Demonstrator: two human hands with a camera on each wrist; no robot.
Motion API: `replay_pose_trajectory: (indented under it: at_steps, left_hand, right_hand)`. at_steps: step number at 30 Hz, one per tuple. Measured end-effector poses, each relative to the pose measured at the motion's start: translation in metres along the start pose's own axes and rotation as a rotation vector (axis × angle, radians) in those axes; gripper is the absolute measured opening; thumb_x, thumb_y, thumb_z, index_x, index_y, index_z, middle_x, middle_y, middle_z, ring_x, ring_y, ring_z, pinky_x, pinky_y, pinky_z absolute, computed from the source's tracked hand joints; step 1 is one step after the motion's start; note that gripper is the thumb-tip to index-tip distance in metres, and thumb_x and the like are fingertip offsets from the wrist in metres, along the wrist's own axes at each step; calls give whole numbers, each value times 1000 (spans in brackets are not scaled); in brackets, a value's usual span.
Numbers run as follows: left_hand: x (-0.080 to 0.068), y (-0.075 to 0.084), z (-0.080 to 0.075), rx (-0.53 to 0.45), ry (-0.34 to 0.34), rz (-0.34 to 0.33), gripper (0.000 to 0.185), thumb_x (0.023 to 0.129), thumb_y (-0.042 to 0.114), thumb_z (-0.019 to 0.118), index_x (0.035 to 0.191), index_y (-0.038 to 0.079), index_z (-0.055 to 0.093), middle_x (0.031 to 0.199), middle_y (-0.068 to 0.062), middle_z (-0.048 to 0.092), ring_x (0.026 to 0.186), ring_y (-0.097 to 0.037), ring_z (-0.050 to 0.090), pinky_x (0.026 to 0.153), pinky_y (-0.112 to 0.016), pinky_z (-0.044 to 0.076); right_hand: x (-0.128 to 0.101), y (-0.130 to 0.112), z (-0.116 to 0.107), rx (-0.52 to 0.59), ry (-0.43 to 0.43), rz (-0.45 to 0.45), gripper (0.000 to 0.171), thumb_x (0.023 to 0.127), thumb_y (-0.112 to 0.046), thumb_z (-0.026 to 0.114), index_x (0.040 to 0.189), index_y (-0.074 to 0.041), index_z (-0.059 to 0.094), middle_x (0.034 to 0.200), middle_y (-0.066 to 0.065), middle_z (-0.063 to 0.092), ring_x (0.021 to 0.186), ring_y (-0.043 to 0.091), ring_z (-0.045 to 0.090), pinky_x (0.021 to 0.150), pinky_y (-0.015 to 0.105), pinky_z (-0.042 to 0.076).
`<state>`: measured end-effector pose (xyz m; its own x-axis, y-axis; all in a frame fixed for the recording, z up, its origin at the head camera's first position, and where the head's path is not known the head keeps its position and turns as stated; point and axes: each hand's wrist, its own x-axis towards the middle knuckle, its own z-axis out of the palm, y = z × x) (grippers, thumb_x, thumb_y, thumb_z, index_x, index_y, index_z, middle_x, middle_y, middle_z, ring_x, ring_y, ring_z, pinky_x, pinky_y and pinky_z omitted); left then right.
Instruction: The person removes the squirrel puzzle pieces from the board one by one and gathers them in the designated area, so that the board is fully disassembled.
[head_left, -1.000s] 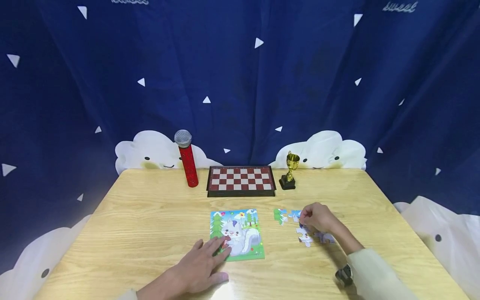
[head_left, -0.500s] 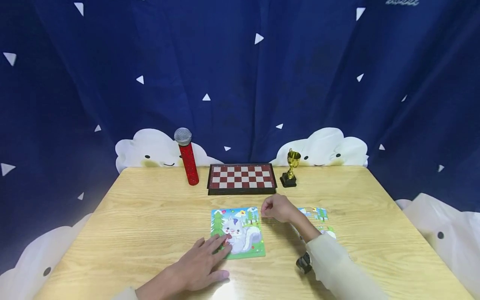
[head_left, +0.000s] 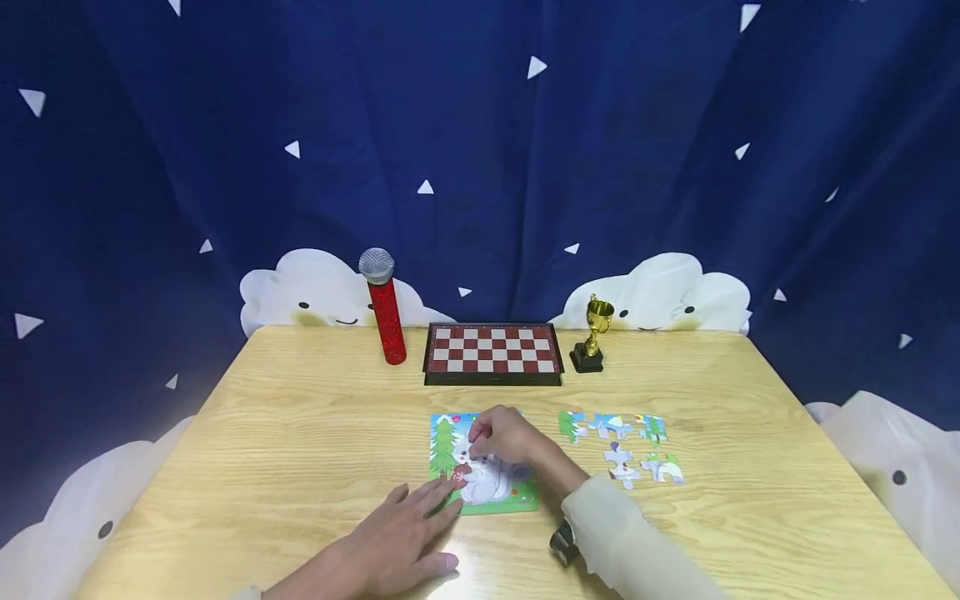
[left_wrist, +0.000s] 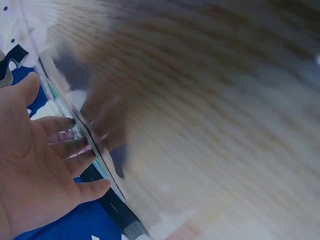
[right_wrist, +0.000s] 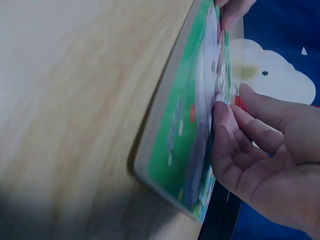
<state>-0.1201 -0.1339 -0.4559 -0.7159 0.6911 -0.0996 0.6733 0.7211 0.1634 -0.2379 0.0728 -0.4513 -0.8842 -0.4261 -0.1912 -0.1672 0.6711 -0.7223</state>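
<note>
On the wooden bench [head_left: 300, 433], near its front centre, lies a flat rectangular puzzle board [head_left: 444, 433] printed with a pale cartoon animal, green grass and a fir tree. The left hand [head_left: 397, 537] rests palm down on the bench, fingers [head_left: 442, 496] straight and slightly spread, their tips touching the board's near left corner. The right hand [head_left: 504, 435] sits over the board's middle, fingers [right_wrist: 230, 125] curled and pressed against the printed surface; whether they pinch a puzzle piece cannot be told, as the wrist view is blurred and shows only fingertips against the picture. The board shows a thin, rigid cardboard edge in that view.

Right of the board, well apart from both hands, loose jigsaw pieces [head_left: 618, 446] lie flat in two short rows, with knobbed outlines in green, blue and white. Along the far edge stand a red glittery microphone [head_left: 384, 307] with a grey mesh head, upright; a closed chequered board case [head_left: 492, 352], red and white squares in a dark frame; and a small gold trophy [head_left: 592, 335] on a black base. A dark blue curtain [head_left: 525, 150] with white triangles and cloud shapes hangs behind.
</note>
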Motion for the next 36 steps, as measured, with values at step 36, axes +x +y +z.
replay_pose_trajectory:
  at_steps: [36]
  left_hand:
    - [1, 1, 0, 63, 9, -11, 70, 94, 63, 32, 144, 16, 41, 154, -6, 33, 140, -25, 35, 102, -57, 39]
  right_hand:
    - [-1, -15, 5, -4, 34, -41, 4, 86, -4, 63, 86, -6, 66, 70, 0, 60, 58, 8, 49, 50, 18, 40]
